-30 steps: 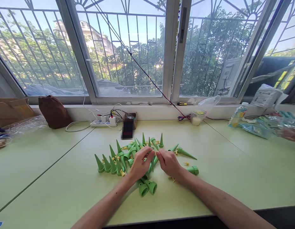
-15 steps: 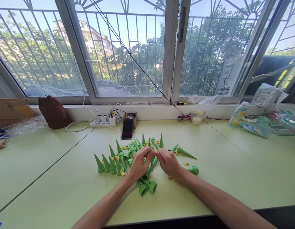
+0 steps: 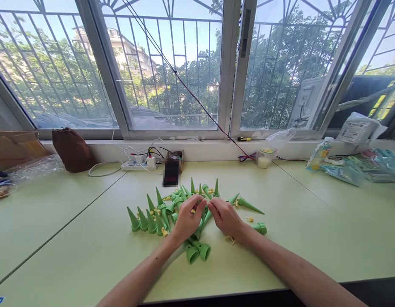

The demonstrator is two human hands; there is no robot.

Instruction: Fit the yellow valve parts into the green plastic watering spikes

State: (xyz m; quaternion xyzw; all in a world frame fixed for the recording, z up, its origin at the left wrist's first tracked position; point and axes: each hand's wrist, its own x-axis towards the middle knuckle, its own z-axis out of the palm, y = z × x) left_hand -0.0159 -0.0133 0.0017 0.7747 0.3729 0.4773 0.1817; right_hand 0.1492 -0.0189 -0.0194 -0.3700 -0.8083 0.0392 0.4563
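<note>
My left hand (image 3: 190,215) is closed on a green spike whose tapered end points down below the fingers. Close beside it, my right hand (image 3: 225,215) has its fingertips pinched together; what they hold is too small to make out. Green spikes lie and stand around both hands, several upright in a row (image 3: 152,224) at the left. Two green pieces with open round ends (image 3: 204,251) lie nearest me. A small yellow piece (image 3: 250,219) rests right of my right hand, and a green spike (image 3: 251,205) lies behind it.
The pale green table (image 3: 88,238) runs to a window ledge. Along its back are a brown bag (image 3: 72,151), a power strip (image 3: 136,165), a dark blurred object (image 3: 171,172) and a lidded jar (image 3: 264,158). A bottle (image 3: 319,154) and plastic packets (image 3: 341,174) are at the right.
The fingertips of my two hands have moved slightly apart. The pieces on the table lie as before, with only a tiny shift of the view.
</note>
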